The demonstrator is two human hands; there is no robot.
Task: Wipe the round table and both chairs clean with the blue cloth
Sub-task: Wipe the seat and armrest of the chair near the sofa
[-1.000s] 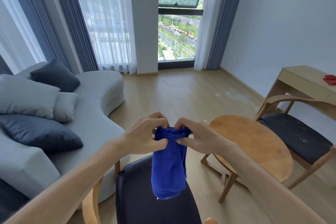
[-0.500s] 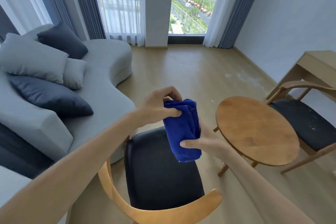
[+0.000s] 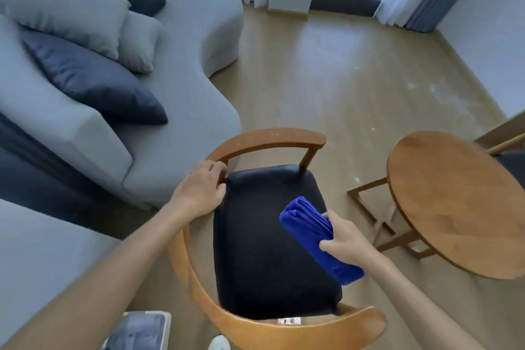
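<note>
Below me stands a wooden chair (image 3: 267, 139) with a curved arm rail and a black seat (image 3: 264, 244). My left hand (image 3: 199, 190) grips the rail's upright post at the seat's far left corner. My right hand (image 3: 349, 241) is shut on the folded blue cloth (image 3: 309, 224), held over the right side of the seat; I cannot tell whether it touches. The round wooden table (image 3: 454, 202) is to the right. A sliver of the second chair (image 3: 511, 162) shows behind the table at the right edge.
A grey curved sofa (image 3: 181, 99) with grey and dark blue cushions (image 3: 93, 79) fills the left side, close to the chair. Wood floor (image 3: 326, 79) runs to the window and curtains at the top. A white shoe tip (image 3: 218, 344) shows at the bottom.
The view has tilted down over the chair. My left hand let go of the cloth and moved to the chair's rail. My right hand now holds the folded cloth alone, lower over the seat.
</note>
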